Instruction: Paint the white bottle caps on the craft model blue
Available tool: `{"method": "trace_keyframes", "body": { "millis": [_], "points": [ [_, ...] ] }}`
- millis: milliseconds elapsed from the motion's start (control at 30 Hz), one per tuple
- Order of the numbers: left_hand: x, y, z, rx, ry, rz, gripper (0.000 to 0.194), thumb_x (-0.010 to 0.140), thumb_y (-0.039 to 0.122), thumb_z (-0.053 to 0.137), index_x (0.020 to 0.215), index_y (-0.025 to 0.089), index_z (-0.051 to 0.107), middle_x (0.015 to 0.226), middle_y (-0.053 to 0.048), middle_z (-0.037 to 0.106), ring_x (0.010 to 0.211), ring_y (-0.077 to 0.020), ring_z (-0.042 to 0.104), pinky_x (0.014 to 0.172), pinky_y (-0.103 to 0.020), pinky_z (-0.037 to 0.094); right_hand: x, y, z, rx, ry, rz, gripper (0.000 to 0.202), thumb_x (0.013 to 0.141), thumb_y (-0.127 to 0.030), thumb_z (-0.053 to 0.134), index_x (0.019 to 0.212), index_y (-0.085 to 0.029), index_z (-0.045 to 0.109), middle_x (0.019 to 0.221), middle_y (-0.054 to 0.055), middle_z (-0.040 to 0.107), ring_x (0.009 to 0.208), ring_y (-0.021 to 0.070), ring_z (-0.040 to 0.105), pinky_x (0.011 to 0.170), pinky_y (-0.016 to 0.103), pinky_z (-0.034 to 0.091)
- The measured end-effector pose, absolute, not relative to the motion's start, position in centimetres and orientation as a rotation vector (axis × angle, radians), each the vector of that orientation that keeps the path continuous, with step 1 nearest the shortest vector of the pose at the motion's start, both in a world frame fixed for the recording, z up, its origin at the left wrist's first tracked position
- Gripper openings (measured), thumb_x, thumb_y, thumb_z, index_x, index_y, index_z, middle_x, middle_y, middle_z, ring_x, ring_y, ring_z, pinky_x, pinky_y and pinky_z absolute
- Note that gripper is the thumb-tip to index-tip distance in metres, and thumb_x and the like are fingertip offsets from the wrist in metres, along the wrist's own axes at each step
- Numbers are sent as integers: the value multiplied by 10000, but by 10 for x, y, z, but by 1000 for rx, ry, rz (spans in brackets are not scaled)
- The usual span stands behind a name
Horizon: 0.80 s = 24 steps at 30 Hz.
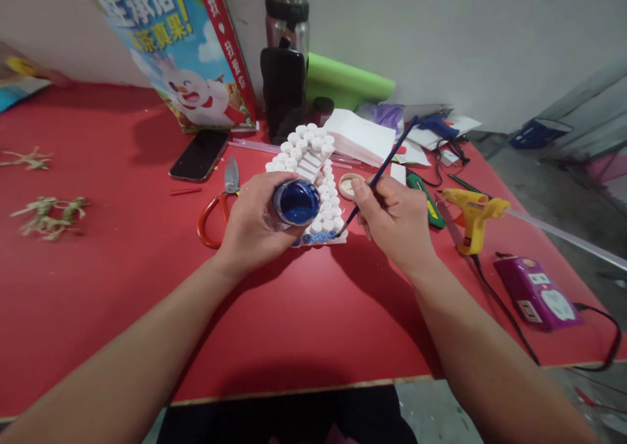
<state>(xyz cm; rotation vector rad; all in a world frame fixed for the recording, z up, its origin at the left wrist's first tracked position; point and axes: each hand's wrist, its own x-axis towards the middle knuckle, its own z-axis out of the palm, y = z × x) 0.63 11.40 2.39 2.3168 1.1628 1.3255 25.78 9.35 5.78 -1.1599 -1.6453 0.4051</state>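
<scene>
My left hand (249,222) is closed round a small jar of blue paint (296,202), its open mouth tipped toward me. In my right hand (394,219) is a thin blue paintbrush (392,157), pinched near its lower part and slanting down to the left. The brush tip meets the front edge of a white model (330,202) built of small round white pieces with a few steps. Several pieces along that front edge are painted blue. Part of the model is hidden behind the jar and my left hand. A round pale lid (351,185) lies just beyond my right hand.
Orange-handled scissors (215,212) and a black phone (200,155) lie left of the model. Rightward are a green utility knife (427,201), a yellow glue gun (473,215) and a purple power socket box (539,294) with cords. A tall bottle (287,13) stands behind.
</scene>
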Motion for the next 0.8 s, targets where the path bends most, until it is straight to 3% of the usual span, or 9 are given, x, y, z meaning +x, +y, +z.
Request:
{"method": "trace_keyframes", "body": {
  "millis": [333,800],
  "points": [
    [6,114,23,2309,1170,1328,561,905,386,897,1411,274,682,1434,-117,828,1305,-356,803,1185,-538,640,259,95,57,-1161,-1624,367,649,1109,-755,685,699,-276,527,518,-40,550,452,142,474,485,336,364],
    [6,114,24,2306,1114,1359,550,909,350,907,1406,261,689,1423,-121,823,1315,-355,806,1189,-520,636,259,95,57,-1165,-1631,385,666,1114,-739,684,681,-276,481,531,-38,566,456,134,473,489,326,364]
  ]
}}
